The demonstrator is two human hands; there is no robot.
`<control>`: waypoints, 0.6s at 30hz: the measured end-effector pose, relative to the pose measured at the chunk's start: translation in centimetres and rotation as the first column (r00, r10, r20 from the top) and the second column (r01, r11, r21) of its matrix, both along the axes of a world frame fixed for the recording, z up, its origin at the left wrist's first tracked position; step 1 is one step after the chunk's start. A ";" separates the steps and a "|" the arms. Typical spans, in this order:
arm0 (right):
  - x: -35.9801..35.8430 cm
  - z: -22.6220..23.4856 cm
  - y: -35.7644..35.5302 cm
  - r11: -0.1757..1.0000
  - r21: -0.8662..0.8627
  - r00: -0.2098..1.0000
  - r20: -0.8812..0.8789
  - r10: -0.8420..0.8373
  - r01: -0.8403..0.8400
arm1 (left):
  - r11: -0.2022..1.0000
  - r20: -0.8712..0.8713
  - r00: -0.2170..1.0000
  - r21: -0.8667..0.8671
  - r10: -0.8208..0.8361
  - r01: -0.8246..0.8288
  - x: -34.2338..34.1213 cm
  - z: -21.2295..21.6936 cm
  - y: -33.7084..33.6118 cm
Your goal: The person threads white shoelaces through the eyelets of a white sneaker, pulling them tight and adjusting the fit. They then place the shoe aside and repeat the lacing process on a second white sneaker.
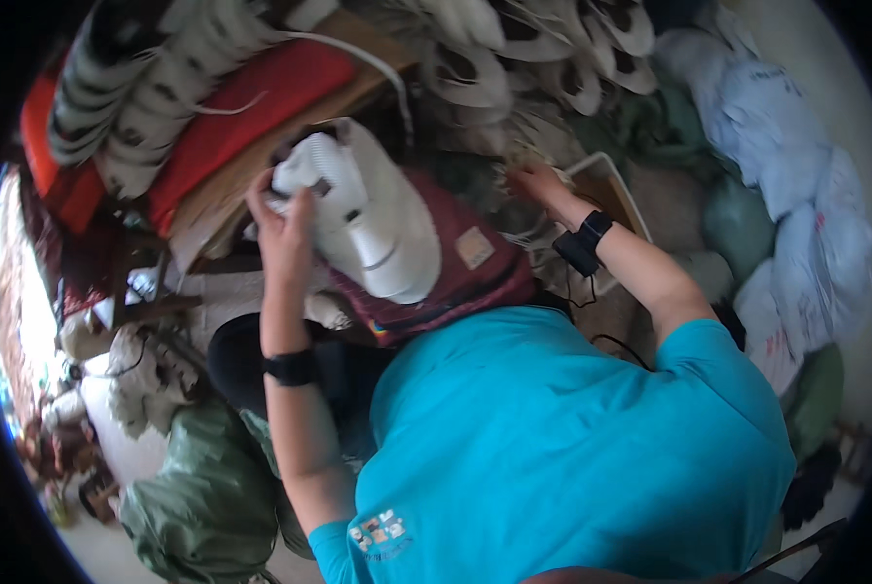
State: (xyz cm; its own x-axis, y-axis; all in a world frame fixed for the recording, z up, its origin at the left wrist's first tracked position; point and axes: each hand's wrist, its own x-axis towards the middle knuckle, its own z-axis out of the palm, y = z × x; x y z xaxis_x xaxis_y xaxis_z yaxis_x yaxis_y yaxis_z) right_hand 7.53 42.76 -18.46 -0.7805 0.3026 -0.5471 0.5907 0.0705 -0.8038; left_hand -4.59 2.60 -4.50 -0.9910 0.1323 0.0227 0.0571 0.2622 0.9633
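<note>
The fingertips of the right hand [543, 190] are blurring into a tangle of pale strands [528, 234] and dark green material, so I cannot tell whether they are closing on anything. A black wrist device [580, 248] is hiding part of the white-rimmed box [633, 201] beside that arm. The inside of the white shoe [382, 224] is mostly escaping view, and the left hand's fingers are partly disappearing behind its edge. Toward eleven o'clock from the middle of the view, a row of shoes [154, 107] is running off the top edge, next to a red cloth [261, 102]; more shoes [470, 83] are blurring at twelve to one. At nine, glare is washing out the background.

The left hand [285, 214] is clamping the upper end of the white shoe, whose body is lying toward three to four o'clock from it, above a maroon cloth [504, 287], its rounded end pointing toward five. From the right hand, the shoe is lying well apart, near nine o'clock.
</note>
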 end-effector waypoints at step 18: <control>7.2 -10.4 6.7 0.774 0.631 0.990 0.134 -0.041 -0.053 | 0.996 0.075 0.997 0.081 0.019 -0.025 0.6 0.6 0.2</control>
State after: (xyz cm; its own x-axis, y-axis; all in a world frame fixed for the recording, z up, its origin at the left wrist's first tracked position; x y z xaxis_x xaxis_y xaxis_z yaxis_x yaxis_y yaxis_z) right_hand 14.72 49.42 -28.85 -0.7185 0.6115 -0.3314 0.6848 0.5385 -0.4910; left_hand -3.96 2.77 -3.94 -0.9930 0.1108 -0.0412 -0.0204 0.1825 0.9830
